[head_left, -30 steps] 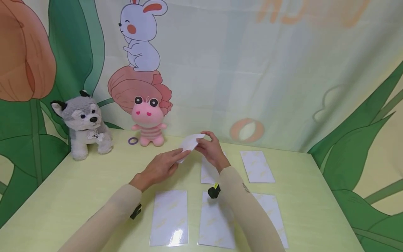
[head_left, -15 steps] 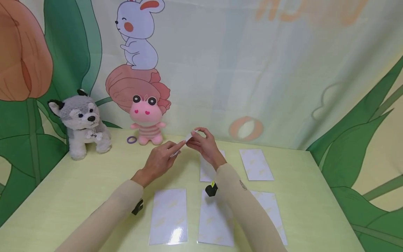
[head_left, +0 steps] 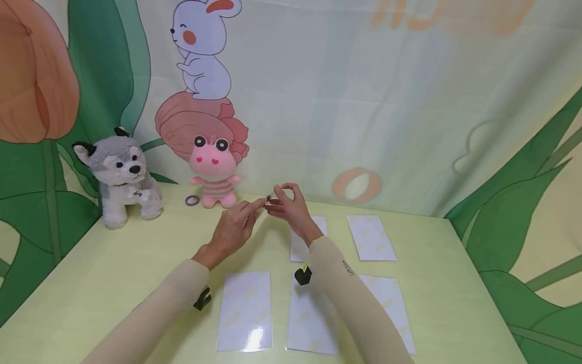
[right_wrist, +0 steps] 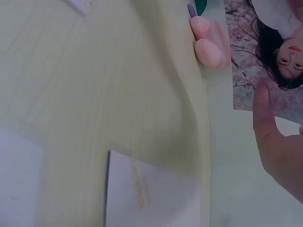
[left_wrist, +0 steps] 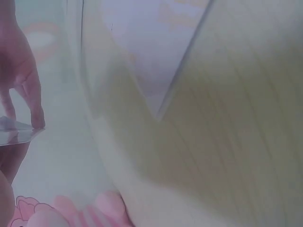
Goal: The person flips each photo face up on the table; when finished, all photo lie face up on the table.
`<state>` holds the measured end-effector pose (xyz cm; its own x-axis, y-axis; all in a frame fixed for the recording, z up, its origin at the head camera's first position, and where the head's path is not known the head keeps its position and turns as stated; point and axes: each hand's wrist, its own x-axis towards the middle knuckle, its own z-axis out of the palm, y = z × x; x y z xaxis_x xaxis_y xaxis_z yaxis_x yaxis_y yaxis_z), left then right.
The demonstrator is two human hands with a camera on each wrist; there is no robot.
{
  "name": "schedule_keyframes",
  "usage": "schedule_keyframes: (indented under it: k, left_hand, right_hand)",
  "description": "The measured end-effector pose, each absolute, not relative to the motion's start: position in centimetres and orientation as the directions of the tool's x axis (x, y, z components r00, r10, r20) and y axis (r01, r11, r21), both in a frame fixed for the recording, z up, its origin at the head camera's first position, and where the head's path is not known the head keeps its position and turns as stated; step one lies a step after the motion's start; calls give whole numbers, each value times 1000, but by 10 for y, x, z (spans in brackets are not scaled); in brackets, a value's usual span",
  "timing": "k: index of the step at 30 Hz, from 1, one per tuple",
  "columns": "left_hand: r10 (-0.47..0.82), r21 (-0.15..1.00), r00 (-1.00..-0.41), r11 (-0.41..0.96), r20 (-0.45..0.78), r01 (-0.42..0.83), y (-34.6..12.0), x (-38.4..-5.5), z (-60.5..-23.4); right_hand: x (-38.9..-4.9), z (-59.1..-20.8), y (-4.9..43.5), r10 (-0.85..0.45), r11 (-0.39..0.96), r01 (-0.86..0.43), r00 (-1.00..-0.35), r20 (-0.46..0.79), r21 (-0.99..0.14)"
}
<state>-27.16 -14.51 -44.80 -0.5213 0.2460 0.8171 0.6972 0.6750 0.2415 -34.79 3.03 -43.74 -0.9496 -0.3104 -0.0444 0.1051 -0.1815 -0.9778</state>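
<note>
A glossy photo print (right_wrist: 246, 71) with pink blossoms and a pictured person hangs above the table's back edge, seen nearly edge-on in the head view. My left hand (head_left: 232, 230) pinches it from the left, index finger stretched along it. At its other end is my right hand (head_left: 291, 210), with thumb and index finger apart and the lower fingers straight toward the print. In the right wrist view, a right fingertip (right_wrist: 262, 90) overlaps the picture near its lower edge. The left wrist view has right fingers (left_wrist: 35, 113) reaching down to the print's thin edge.
White-backed cards lie on the yellow table (head_left: 136, 283): a front left card (head_left: 244, 308), a front middle card (head_left: 309, 323), a back right card (head_left: 372, 237) and others partly under the right arm. Behind sit a husky plush (head_left: 125, 177), a purple ring (head_left: 192, 200) and a pink plush (head_left: 214, 172).
The print has turned from showing its white back to nearly edge-on, its picture side away from the head camera. My right thumb and index finger have spread apart; both hands shifted slightly left.
</note>
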Motion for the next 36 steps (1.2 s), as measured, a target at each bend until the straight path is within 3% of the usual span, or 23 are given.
schedule_keyframes:
  k: [16,27,32,36]
  left_hand:
    - [143,315,-524,658,840,684,-143,-270,-449]
    - [21,357,-474,628,880,691,-142,-272,-442]
    - [-28,380,-467,624,884,683,-139,-272,-440]
    - [-74,400,-455,614,887,681,-135,-272,-439]
  right_hand:
    - [-343,-438,24,-262,-7,98,-961,-93,-995]
    - [-338,-447,29,-263,110,86,-958,-112,-990]
    - [-335,-450,28,-313,30,114,-942,-118,-993]
    - [-330,-450,24,-322,-145,172,-940,-118,-974]
